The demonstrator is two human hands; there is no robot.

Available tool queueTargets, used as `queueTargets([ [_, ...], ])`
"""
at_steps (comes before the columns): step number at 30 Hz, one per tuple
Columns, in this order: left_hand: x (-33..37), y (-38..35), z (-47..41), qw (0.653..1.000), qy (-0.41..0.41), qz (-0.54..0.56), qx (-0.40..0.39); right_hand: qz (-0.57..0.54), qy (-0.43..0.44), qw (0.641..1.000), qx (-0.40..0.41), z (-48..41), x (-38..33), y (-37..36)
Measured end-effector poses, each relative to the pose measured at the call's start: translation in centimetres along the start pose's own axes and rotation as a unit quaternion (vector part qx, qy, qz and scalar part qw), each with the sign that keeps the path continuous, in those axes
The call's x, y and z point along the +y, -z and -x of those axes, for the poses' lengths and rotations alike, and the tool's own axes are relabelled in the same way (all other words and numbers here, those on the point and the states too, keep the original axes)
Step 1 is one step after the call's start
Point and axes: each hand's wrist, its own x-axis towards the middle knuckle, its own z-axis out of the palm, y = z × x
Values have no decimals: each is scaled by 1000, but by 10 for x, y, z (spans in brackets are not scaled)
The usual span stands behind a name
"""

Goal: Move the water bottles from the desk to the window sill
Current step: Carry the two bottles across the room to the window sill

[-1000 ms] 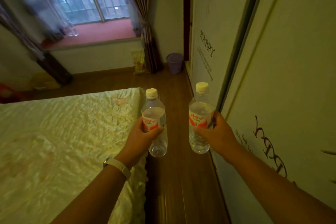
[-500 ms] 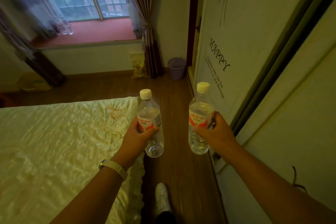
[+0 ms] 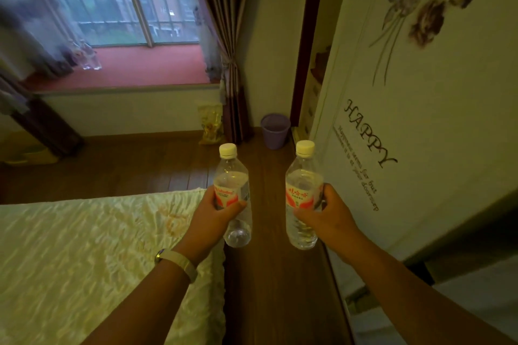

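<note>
Hands first: the left hand (image 3: pixel 213 216) is wrapped round the label of the left bottle (image 3: pixel 232 176), thumb across the front. The right hand (image 3: pixel 328 216) grips the right bottle (image 3: pixel 302 179) the same way, fingers curled behind it. Both bottles are upright, white caps on, clear water inside, carried side by side but apart over the wooden floor (image 3: pixel 274 274). A pale wristband (image 3: pixel 179 260) sits on the left wrist.

The bed (image 3: pixel 84 246) lies to the left, its cream cover just beside that arm. A wardrobe door (image 3: pixel 420 134) printed with flowers and the word HAPPY runs along the right. Ahead there's a purple bin (image 3: pixel 275 130) in the corner, a yellow bag (image 3: pixel 211 123) by the curtain (image 3: pixel 224 22), and above them the red sill (image 3: pixel 145 64) under the window (image 3: pixel 117 8).

At the sill's left end some clear bottles (image 3: pixel 89 57) look to be standing already, too blurred to count. My read is that part of the job is done and this pair is in mid-carry, well apart from the sill, with the floor past the bed's foot to cover. Left to do: walk up and set both down upright on the red surface. The worktop isn't in view, so I cannot tell whether more bottles wait there.
</note>
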Motion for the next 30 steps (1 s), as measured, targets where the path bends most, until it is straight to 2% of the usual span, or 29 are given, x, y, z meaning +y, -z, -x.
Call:
queueTargets([
  [8,6,29,-77,999,9,0,32,7,24,999,-40,-92,-22,-29],
  [16,12,29,-184,996,22,-14,82,-14,14,996,-90,-232,-27,-43],
  [24,58,2,-305,992,23,5,125,-34,27,991,-128,-378,-61,-22],
  [30,82,-7,-372,990,5,19,142,-29,43,987,-149,-452,-92,-23],
])
